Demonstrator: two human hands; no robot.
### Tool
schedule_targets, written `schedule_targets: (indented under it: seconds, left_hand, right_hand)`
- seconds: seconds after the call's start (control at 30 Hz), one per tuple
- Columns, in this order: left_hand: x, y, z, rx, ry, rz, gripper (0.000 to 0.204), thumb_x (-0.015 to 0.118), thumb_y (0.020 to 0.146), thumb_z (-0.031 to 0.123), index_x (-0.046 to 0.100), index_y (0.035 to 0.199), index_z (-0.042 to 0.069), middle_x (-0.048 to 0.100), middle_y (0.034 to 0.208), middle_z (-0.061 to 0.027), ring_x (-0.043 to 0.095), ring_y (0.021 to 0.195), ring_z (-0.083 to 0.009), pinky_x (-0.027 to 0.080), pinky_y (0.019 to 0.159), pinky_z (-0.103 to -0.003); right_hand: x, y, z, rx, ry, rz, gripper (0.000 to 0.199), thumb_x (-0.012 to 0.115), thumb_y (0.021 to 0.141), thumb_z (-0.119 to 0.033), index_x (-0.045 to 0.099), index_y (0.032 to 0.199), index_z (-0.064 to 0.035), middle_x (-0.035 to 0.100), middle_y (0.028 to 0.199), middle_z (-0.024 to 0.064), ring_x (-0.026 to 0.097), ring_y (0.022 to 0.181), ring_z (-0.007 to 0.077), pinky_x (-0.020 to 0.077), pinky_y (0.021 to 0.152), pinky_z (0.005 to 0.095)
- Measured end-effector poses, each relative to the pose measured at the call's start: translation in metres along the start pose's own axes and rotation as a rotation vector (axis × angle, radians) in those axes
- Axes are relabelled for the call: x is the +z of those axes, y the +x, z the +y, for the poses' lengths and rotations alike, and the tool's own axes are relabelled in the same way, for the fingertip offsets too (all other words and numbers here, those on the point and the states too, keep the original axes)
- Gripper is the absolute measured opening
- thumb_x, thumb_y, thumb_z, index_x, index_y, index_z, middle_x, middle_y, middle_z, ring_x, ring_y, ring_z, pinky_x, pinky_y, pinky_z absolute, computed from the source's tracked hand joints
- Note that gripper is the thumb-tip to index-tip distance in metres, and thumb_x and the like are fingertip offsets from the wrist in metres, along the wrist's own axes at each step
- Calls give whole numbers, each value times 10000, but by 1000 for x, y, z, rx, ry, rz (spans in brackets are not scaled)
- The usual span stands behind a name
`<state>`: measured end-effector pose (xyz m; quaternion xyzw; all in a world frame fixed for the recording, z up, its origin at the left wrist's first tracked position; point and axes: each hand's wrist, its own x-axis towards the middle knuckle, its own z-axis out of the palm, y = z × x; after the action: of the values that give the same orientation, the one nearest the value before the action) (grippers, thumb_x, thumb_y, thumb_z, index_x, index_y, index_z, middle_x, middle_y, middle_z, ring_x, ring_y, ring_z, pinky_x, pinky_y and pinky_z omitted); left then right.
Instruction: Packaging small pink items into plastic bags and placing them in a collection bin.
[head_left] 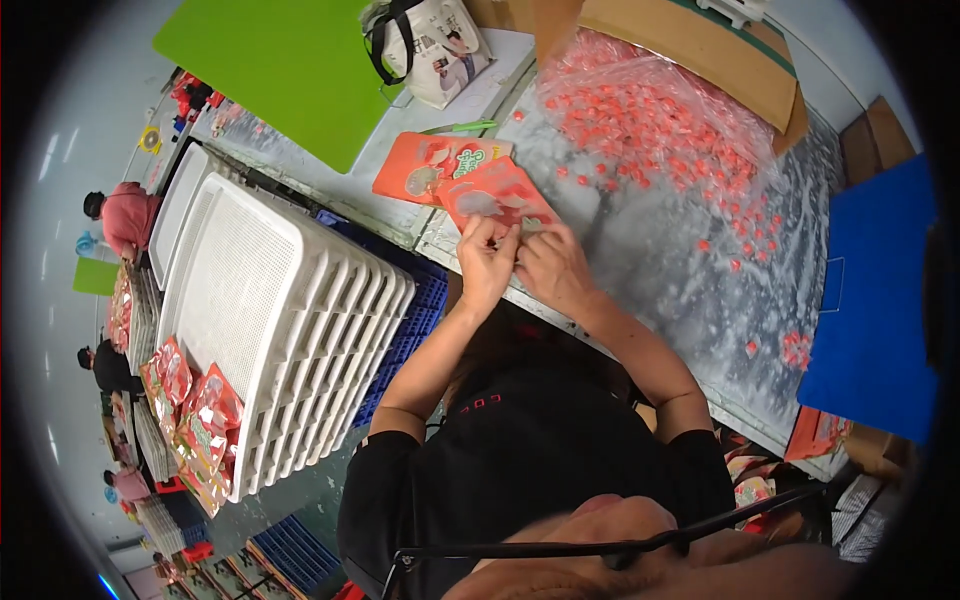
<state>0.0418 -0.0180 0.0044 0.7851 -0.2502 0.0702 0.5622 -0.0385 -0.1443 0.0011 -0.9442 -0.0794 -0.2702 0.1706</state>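
Note:
My left hand and my right hand meet at the near edge of a shiny metal table. Both pinch the lower edge of a red-orange flat pouch with a pale picture on it. A second orange pouch lies just beyond it, partly under it. To the right, a heap of small red wrapped sweets in clear plastic spreads over the table. Some loose sweets lie near the right edge.
A stack of white slatted trays stands at my left on blue crates, with filled red pouches at its near end. A green board, a white bag, cardboard and a blue sheet surround the table. Other people work far left.

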Motion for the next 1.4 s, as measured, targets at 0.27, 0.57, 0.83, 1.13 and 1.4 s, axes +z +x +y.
schedule_targets:
  seconds: [0.27, 0.57, 0.83, 1.13, 1.4]
  left_hand:
    - [13, -16, 44, 231, -19, -116, 110, 739, 796, -4, 638, 757, -24, 521, 709, -79, 520, 646, -192, 415, 572, -326]
    - [-19, 33, 67, 340, 269, -1249, 1282, 886, 539, 251, 137, 1564, 76, 164, 1592, -235, 119, 1493, -387, 213, 1185, -471]
    - [-1, 14, 50, 40, -416, -1420, 1066, 783, 668, 237, 205, 1543, 46, 325, 1533, -206, 295, 1440, -306, 205, 1187, -389]
    - [-39, -34, 6, -409, -462, -813, 939, 593, 712, 12, 170, 1550, 17, 425, 1363, -83, 414, 1249, -159, 349, 1047, -281]
    - [-43, -38, 15, -456, -480, -845, 959, 611, 706, 18, 163, 1554, 32, 439, 1377, -84, 442, 1257, -166, 389, 1020, -281]
  right_hand:
    - [0, -5, 13, 122, 467, -281, 424, 656, 802, -204, 617, 1200, -61, 654, 1179, 145, 592, 1143, 321, 418, 1045, 425]
    - [-63, -23, 13, -177, 268, -426, 338, 595, 894, -267, 623, 1190, -108, 626, 1212, 114, 537, 1198, 301, 429, 974, 417]
    - [-98, -46, 13, 30, 606, -522, 160, 659, 843, -215, 657, 815, -57, 668, 835, 122, 641, 773, 298, 499, 754, 404]
    - [-1, -12, 143, 333, -36, 320, 282, 723, 839, -317, 701, 1046, -128, 627, 1143, 59, 528, 1157, 309, 363, 1002, 519]
    - [25, -47, 186, 507, -291, -26, 430, 648, 869, -462, 631, 1243, -253, 513, 1391, 19, 398, 1322, 286, 242, 1066, 595]
